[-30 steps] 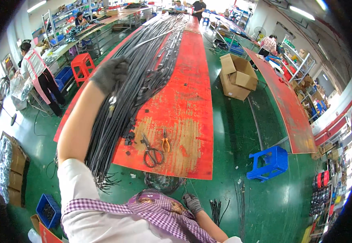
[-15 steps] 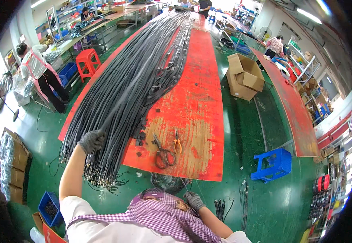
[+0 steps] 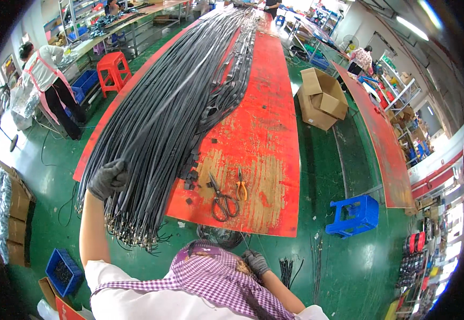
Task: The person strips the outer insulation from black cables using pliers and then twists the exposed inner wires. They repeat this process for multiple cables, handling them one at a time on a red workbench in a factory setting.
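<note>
A: Where the cable bundle [image 3: 162, 122] runs down the long red bench [image 3: 266, 133], the left hand [image 3: 108, 178] sits on its near-left edge, gloved, grip curled shut around a few of the dark cables

B: and the right hand [image 3: 256, 261]?

A: Gloved too, low by the person's chest, below the bench's near edge. Fingers curled, but cannot tell whether the grip holds anything

B: bundle position?

A: Lies lengthwise on the left half of the bench, from the far end down to the near edge. Near ends overhang the edge and hang free, metal tips showing

B: tools?

A: Scissors [image 3: 220, 198] and orange-handled pliers [image 3: 241, 188] side by side on bare bench, right of the bundle, well apart from both hands. Small black pieces [image 3: 192, 173] scattered between tools and cables

B: surroundings?

A: Blue stool [image 3: 353, 213] on the green floor right of the bench, open cardboard box [image 3: 321, 98] further up. Red stool [image 3: 113, 72] on the left, with another person in a pink apron [image 3: 48, 80] near it. Blue bin [image 3: 63, 271] at lower left
</note>
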A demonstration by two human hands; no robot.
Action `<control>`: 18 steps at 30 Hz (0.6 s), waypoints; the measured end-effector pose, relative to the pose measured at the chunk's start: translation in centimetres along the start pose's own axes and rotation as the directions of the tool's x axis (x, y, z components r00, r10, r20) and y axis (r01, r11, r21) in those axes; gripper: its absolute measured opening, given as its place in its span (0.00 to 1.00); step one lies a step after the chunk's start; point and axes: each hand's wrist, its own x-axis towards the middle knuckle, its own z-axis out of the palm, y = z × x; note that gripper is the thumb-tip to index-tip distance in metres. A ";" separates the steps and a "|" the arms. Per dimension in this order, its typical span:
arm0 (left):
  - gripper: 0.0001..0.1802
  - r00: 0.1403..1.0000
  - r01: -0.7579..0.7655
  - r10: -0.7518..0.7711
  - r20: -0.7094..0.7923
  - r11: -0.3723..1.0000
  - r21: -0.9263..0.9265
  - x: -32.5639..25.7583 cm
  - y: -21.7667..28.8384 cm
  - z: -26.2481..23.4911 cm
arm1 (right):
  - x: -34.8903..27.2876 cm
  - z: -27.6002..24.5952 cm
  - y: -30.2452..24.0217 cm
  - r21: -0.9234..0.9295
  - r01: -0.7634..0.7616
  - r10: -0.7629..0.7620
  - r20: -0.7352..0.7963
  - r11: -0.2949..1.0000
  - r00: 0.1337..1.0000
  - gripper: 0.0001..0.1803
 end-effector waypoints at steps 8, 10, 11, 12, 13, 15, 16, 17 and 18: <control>0.10 0.876 0.467 -0.213 -0.434 0.602 0.648 0.5 -8.9 -8.3 | 0.1 0.8 -5.7 0.116 -0.059 0.048 0.097 0.992 0.994 0.18; 0.11 0.850 0.526 -0.144 -0.507 0.311 0.792 1.9 -11.9 -10.1 | 0.5 1.2 -6.0 0.065 0.028 -0.034 0.090 0.997 0.995 0.19; 0.12 0.841 0.534 -0.162 -0.516 0.400 0.745 2.5 -13.8 -11.7 | 0.7 1.0 -5.9 0.027 0.072 -0.074 0.091 0.997 0.993 0.19; 0.12 0.832 0.541 -0.183 -0.523 0.476 0.694 3.0 -15.0 -12.2 | 0.9 0.7 -5.5 -0.001 0.111 -0.111 0.093 0.994 0.989 0.19; 0.13 0.829 0.537 -0.203 -0.522 0.551 0.639 2.6 -15.5 -12.2 | 0.9 0.7 -5.3 -0.004 0.117 -0.116 0.081 0.993 0.990 0.19; 0.13 0.821 0.520 -0.237 -0.519 0.687 0.508 1.7 -16.1 -12.1 | 0.9 0.6 -5.2 -0.009 0.133 -0.132 0.060 0.991 0.989 0.19; 0.13 0.818 0.506 -0.251 -0.518 0.743 0.438 1.1 -16.2 -12.1 | 1.0 0.8 -5.4 -0.026 0.122 -0.120 0.061 0.992 0.991 0.19; 0.14 0.815 0.488 -0.264 -0.516 0.794 0.363 0.5 -16.3 -12.0 | 1.2 0.9 -5.8 -0.044 0.112 -0.109 0.063 0.993 0.992 0.19; 0.14 0.812 0.465 -0.276 -0.513 0.838 0.285 0.0 -16.4 -12.0 | 1.3 1.0 -5.9 -0.062 0.103 -0.099 0.066 0.993 0.993 0.19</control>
